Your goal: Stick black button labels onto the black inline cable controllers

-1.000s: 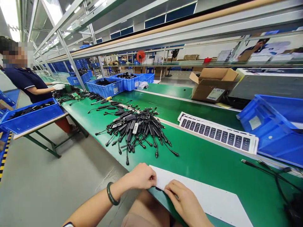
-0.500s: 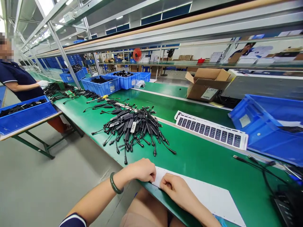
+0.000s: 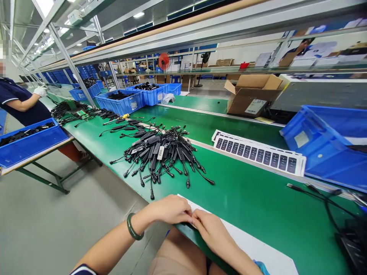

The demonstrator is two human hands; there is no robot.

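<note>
Near the front edge of the green table, my left hand (image 3: 173,209) is closed, its fingertips meeting those of my right hand (image 3: 210,229). The right hand is closed in a pinch too. A sliver of something dark shows just under the fingers, but the hands hide what it is. Beneath both hands lies a white sheet (image 3: 260,248), partly covered by my right forearm. A green bangle circles my left wrist. Beyond the hands is a heap of black cables with small button controllers (image 3: 160,151), their connectors fanned toward me.
Strips of black printed labels (image 3: 255,152) lie mid-table, beside a tilted blue bin (image 3: 327,145). An open cardboard box (image 3: 252,95) stands behind. Black cables (image 3: 323,198) lie at right. Blue bins (image 3: 120,102) stand at far left, where a gloved co-worker (image 3: 24,101) is.
My hands have come together at the fingertips, the left moving slightly right. At far left, the co-worker's gloved hand has risen from the cable pile. The view has shifted slightly.
</note>
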